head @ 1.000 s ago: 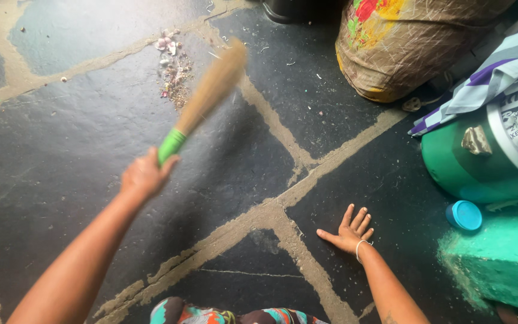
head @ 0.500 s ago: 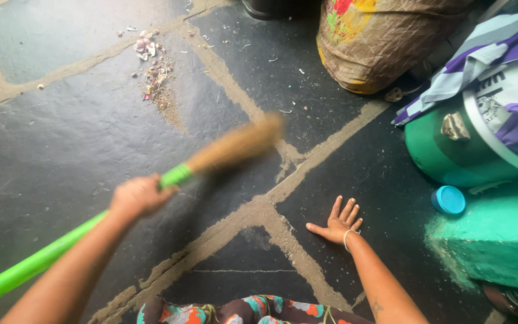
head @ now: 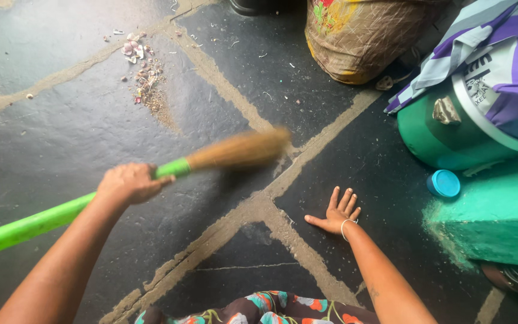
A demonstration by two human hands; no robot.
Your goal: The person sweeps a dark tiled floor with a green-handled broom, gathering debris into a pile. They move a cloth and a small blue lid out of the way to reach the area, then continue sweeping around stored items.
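broom bristles (head: 241,150) blurred, handle cut off left

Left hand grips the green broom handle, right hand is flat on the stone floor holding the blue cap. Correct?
Not quite. The head view shows the left hand gripping the green broom handle and the right hand flat on the stone floor, but that hand is empty, fingers spread. The blue cap lies apart from it, by the green container.

A home: stone-slab floor (head: 61,138), sack (head: 361,36), broom (head: 151,177).
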